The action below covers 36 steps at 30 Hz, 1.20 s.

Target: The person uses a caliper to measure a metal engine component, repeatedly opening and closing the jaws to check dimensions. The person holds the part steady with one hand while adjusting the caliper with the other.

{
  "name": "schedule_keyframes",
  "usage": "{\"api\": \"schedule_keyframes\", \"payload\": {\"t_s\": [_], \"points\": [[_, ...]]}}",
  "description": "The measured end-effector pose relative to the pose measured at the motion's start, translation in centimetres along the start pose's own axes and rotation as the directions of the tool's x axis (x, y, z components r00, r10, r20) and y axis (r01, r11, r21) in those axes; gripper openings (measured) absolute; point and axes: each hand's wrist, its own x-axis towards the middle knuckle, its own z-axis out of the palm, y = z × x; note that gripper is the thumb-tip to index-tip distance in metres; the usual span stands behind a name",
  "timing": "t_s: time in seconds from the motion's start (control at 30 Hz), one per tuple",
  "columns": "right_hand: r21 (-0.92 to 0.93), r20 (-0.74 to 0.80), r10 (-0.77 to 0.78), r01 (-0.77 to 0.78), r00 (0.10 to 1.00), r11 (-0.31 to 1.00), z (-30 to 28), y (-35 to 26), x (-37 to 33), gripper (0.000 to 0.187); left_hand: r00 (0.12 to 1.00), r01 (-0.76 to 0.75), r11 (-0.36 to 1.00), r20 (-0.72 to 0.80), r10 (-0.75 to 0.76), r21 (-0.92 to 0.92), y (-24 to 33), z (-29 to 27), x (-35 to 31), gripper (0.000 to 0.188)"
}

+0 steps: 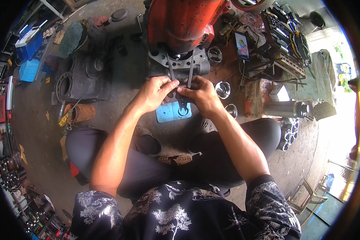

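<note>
My left hand [155, 94] and my right hand [202, 95] come together before a large red engine casing [182, 28]. The fingers of both are closed around a small dark metal part, mostly hidden, with the thumbs pressing on it from above. Below the fingers shows a dark metal piece with a ring-shaped end [183, 111], over a light blue pad [168, 113]; I cannot tell whether it joins the held part. Beyond the fingertips two slim metal bars [191, 66] slant toward the casing's grey flange [159, 58].
Pistons [223, 90] stand right of my hands. A phone [241, 46] with a lit screen lies near a tool rack [282, 64]. At the right are a steel flask [282, 108] and a wooden box [258, 92]. A dark engine block [80, 78] and a rusty can [84, 113] stand left.
</note>
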Motion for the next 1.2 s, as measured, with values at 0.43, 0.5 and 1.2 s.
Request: {"api": "schedule_keyframes", "payload": {"t_s": [0.43,0.5,1.2], "points": [[-0.001,-0.01,0.003,-0.003,1.0,1.0,0.04,0.1,-0.05,0.044,1.0,0.006,1.0,0.003,-0.006,-0.008,-0.13,-0.08,0.05,0.043],[-0.001,-0.01,-0.006,0.006,1.0,1.0,0.04,0.08,0.04,0.044,1.0,0.012,1.0,0.013,-0.012,-0.002,-0.14,-0.1,0.1,0.042],[0.007,-0.013,-0.014,0.014,1.0,1.0,0.02,0.44,0.2,0.046,1.0,0.01,1.0,0.005,-0.01,0.0,-0.13,-0.08,0.06,0.043]]}}
